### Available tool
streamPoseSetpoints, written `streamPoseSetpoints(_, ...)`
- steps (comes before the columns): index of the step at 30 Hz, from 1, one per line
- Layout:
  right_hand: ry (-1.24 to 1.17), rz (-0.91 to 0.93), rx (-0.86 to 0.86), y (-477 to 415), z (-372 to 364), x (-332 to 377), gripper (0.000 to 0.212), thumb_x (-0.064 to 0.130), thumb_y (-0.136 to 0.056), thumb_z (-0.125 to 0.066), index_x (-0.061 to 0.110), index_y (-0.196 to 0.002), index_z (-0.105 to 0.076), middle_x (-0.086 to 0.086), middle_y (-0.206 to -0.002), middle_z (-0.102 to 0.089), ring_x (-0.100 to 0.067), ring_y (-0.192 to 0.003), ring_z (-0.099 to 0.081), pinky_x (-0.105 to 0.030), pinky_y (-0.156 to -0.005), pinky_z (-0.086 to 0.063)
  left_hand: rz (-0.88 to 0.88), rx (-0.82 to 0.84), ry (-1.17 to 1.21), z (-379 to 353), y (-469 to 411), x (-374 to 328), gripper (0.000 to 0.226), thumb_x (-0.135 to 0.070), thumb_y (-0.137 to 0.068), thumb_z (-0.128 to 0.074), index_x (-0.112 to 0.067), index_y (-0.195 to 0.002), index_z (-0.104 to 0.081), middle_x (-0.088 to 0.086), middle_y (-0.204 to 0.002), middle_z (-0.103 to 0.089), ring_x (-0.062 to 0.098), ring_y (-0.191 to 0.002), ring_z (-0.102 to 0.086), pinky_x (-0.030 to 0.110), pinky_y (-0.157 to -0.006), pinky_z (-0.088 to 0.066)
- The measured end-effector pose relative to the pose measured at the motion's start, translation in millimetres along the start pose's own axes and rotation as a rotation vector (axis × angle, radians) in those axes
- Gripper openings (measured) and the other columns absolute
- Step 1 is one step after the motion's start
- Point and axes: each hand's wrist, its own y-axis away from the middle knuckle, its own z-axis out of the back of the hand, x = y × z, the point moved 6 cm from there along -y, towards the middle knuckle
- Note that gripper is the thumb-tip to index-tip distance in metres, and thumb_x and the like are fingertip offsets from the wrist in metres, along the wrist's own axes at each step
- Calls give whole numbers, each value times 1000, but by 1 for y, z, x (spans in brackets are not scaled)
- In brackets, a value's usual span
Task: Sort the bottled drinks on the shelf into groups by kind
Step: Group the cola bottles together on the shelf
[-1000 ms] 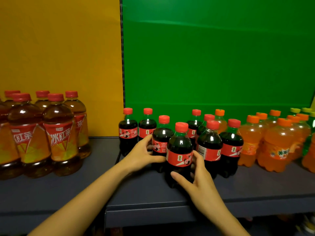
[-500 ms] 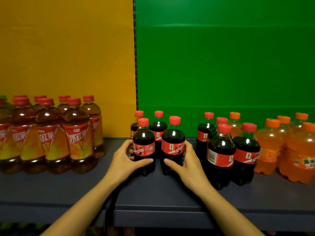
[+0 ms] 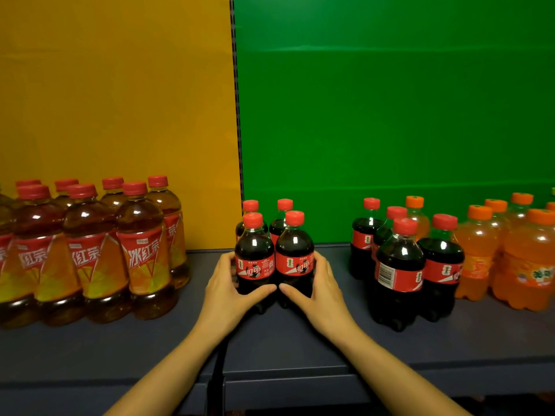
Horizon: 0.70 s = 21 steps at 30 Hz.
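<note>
Four small cola bottles (image 3: 274, 253) are grouped upright at the centre of the grey shelf (image 3: 285, 340), two in front and two directly behind. The left hand (image 3: 229, 291) is wrapped around the front-left bottle from its 9 o'clock side, thumb laid across the base at 6 o'clock; the right hand (image 3: 319, 291) is closed likewise on the front-right bottle from 3 o'clock, the two thumb tips nearly meeting. Both front bottles stand on the shelf, touching each other. At 3 o'clock from this group, across a bare stretch of shelf, a second cola cluster (image 3: 402, 265) is set, with orange soda bottles (image 3: 510, 259) just beside and behind it. At 9 o'clock, beyond a narrower gap, the iced tea bottles (image 3: 90, 253) are packed tightly. Open shelf runs from the hands toward the front edge at 6 o'clock. A vertical seam at 12 o'clock divides the yellow back panel (image 3: 120, 100) from the green back panel (image 3: 390, 100). The tea labels read "冰红茶"; a barcode is visible on one cola label; other print is too small to read.
</note>
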Motion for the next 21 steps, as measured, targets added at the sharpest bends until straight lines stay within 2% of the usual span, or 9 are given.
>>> streamPoseSetpoints(3, 2, 6, -4, 2, 1, 2, 74, 33, -80, -69, 23, -140, -26, 9, -132, -38, 0, -118, -38, -16, -96, -31, -12, 0, -2, 0, 1, -1, 71, -34, -61, -83, -28, -118, -40, -8, -116, -54, 2, -101, -54, 7, -73, -40)
streamPoseSetpoints(6, 2, 10, 19, 3, 2, 7, 76, 33, -81, -68, 23, -142, -25, 11, -130, -37, -3, -123, -37, -14, -96, -28, -46, 17, 4, 0, 5, -4, 90, -47, -57, -78, -27, -132, -33, -9, -129, -45, 7, -115, -49, 18, -90, -42)
streamPoseSetpoints(8, 13, 20, 23, 7, 6, 14, 79, 33, -82, -67, 22, -145, -21, 9, -138, -35, -7, -131, -34, -16, -101, -27, -106, -41, -4, 5, 9, -13, 94, -50, -58, -73, -25, -137, -28, -10, -132, -39, 9, -122, -44, 29, -101, -40)
streamPoseSetpoints(10, 40, 53, 37, 14, 16, 28, 75, 31, -86, -63, 22, -145, -18, 9, -143, -32, -4, -133, -31, -15, -103, -23, -205, -156, -39, 15, 13, -26, 86, -49, -66, -71, -19, -136, -31, -11, -130, -35, 9, -124, -39, 28, -105, -35)
streamPoseSetpoints(13, 79, 136, 55, 26, 45, 55, 61, 26, -89, -58, 22, -142, -28, 10, -138, -38, 1, -125, -35, -16, -105, -27, -440, -253, -86, 23, 22, -57, 60, -41, -79, -62, -15, -128, -41, -9, -125, -40, 8, -121, -41, 16, -103, -32)
streamPoseSetpoints(15, 38, 186, 50, 29, 73, 74, 47, 22, -89, -58, 23, -132, -41, 9, -133, -46, 0, -122, -43, -20, -106, -33, -526, -207, -49, 19, 26, -81, 43, -32, -79, -59, -16, -117, -48, -6, -117, -49, 9, -113, -48, 17, -97, -38)
streamPoseSetpoints(17, -103, 202, 76, 28, 100, 91, 32, 12, -89, -57, 22, -118, -50, 6, -122, -56, 2, -112, -51, -12, -97, -39, -528, -93, 15, 7, 27, -103, 31, -30, -79, -59, -19, -106, -52, -6, -105, -55, 4, -102, -53, 15, -87, -41)
streamPoseSetpoints(19, -197, 196, 84, 19, 129, 100, 24, 4, -89, -54, 18, -109, -55, 6, -109, -61, 2, -102, -56, -7, -89, -42, -490, 34, 63, -14, 23, -120, 27, -29, -77, -62, -22, -102, -52, -5, -100, -56, 6, -95, -55, 15, -81, -44)
streamPoseSetpoints(21, -137, 201, 59, 3, 156, 102, 21, 3, -90, -52, 19, -102, -58, 8, -101, -63, -2, -95, -59, -7, -87, -43, -438, 130, 107, -38, 12, -129, 28, -26, -76, -64, -25, -99, -49, -4, -103, -56, 6, -93, -56, 17, -81, -46)
